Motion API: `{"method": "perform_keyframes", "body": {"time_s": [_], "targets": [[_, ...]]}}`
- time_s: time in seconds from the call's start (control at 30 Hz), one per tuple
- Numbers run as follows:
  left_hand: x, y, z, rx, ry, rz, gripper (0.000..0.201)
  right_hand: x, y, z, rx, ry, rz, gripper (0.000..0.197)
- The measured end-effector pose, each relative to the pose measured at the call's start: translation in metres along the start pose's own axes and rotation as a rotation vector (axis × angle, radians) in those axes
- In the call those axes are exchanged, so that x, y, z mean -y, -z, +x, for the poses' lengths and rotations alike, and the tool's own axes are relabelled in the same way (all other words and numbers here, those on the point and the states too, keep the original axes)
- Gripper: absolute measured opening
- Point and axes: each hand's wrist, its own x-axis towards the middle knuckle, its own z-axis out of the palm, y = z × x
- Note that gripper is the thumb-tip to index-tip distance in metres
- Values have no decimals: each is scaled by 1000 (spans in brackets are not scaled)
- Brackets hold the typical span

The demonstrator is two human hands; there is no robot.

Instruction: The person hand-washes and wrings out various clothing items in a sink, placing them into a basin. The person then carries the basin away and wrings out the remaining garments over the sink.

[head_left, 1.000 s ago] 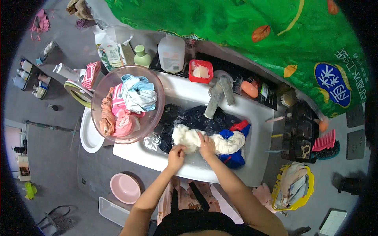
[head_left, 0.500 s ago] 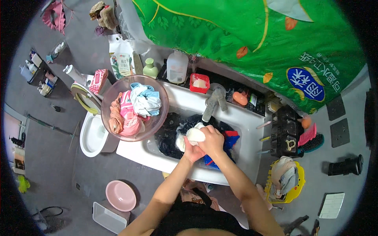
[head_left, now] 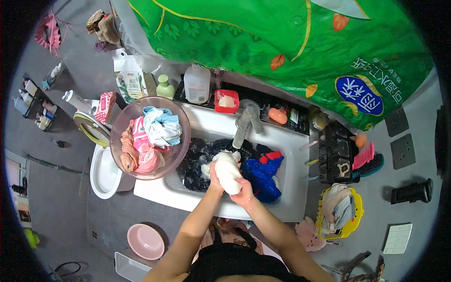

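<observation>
A wet white cloth, bunched into a smooth roll, is held over the white sink. My left hand is wrapped round its left side, and my right hand grips its lower right end. Under it, black clothing lies soaking in the water. To the right is a bright blue garment with a red part. Behind the cloth the grey faucet points down into the sink. The exact kind of white garment cannot be made out.
A clear pinkish basin of pink, orange and light blue clothes rests at the sink's left end. A red soap dish and a pump bottle line the back ledge. A yellow basket hangs at right; a green package fills the back.
The white cloth has turned and now shows as a longer roll. My right hand has moved down to its lower end, my left up its side. More of the blue garment shows.
</observation>
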Motion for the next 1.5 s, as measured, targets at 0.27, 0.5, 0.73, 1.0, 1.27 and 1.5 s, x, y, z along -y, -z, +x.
{"method": "perform_keyframes", "body": {"time_s": [0.27,0.5,0.73,1.0,1.27,1.5], "targets": [[-21,31,13,-67,10,125,28,26,13,-7,-247,490,-1375,43],[11,15,21,-577,-329,415,38,9,9,28,-303,655,-1826,67],[-33,23,25,-534,-231,718,41,16,7,64,84,113,-1298,41],[-64,-16,13,-303,394,645,49,-8,3,57,202,-445,-424,32],[-48,-25,12,-335,358,503,35,-23,-5,48,638,-636,477,24],[-23,-15,10,-242,428,252,32,25,37,59,728,-715,-91,87]]}}
